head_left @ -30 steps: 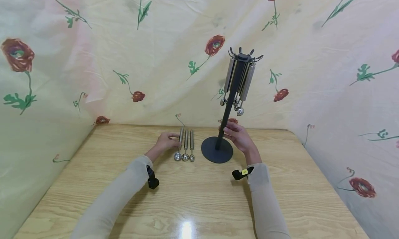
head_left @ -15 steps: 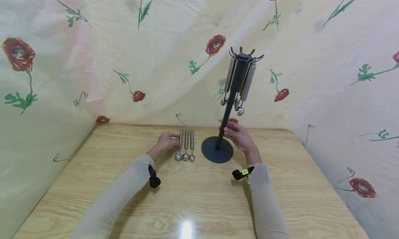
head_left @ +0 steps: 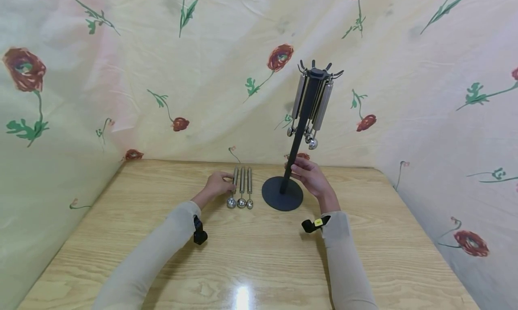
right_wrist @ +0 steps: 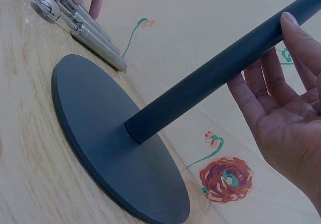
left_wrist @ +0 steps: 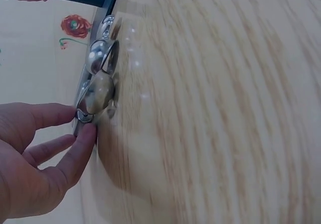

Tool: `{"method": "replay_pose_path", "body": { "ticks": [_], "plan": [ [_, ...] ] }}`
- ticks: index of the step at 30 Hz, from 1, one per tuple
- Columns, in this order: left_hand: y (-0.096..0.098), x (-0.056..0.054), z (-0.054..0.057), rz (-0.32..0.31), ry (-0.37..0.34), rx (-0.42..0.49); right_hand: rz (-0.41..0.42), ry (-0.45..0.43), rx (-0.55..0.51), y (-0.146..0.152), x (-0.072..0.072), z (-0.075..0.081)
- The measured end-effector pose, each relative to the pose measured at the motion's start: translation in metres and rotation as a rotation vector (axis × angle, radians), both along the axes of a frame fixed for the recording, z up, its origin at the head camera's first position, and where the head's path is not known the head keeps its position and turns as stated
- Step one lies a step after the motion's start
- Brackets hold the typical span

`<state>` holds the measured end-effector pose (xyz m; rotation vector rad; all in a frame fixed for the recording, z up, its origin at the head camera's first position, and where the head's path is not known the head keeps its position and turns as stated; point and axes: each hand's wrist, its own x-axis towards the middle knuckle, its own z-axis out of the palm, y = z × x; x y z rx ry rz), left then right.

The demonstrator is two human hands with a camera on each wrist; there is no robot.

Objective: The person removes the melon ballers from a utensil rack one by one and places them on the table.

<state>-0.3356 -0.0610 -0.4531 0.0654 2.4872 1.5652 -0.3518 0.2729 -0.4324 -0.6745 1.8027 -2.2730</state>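
Three steel melon ballers lie side by side on the table, scoops toward me. My left hand (head_left: 218,184) pinches the handle of the leftmost melon baller (head_left: 231,203) between thumb and fingers; the left wrist view shows the fingertips (left_wrist: 88,131) at its neck. The middle melon baller (head_left: 241,203) and an oval-scooped one (head_left: 249,205) lie just right of it. My right hand (head_left: 311,179) holds the post of a black utensil stand (head_left: 282,195), thumb on one side and fingers behind. Its round base (right_wrist: 95,128) sits on the table.
Several steel utensils (head_left: 321,108) hang from hooks at the top of the stand, their round ends (head_left: 313,143) pointing down. A wooden table (head_left: 251,256) runs back to a flowered cloth backdrop (head_left: 210,76), which also stands at both sides.
The handle end of the leftmost melon baller has come down slightly, nearly in line with the other two. My right hand and the stand have stayed put.
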Motion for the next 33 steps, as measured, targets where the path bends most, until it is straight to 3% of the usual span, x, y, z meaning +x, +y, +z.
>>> {"method": "replay_pose_path", "body": {
  "ticks": [10, 22, 27, 33],
  "plan": [
    [-0.007, 0.004, 0.004, -0.089, 0.045, -0.035, -0.003, -0.023, -0.008, -0.001, 0.000, 0.004],
    [-0.011, 0.005, 0.020, -0.109, 0.070, -0.114, -0.029, -0.007, 0.022, 0.000, 0.002, 0.004],
    [0.001, 0.004, 0.042, -0.171, 0.155, -0.126, -0.034, -0.024, 0.008, 0.000, 0.003, 0.004],
    [0.025, 0.006, 0.092, -0.226, 0.289, -0.041, -0.010, -0.025, -0.013, 0.000, 0.003, 0.003]
  ]
}}
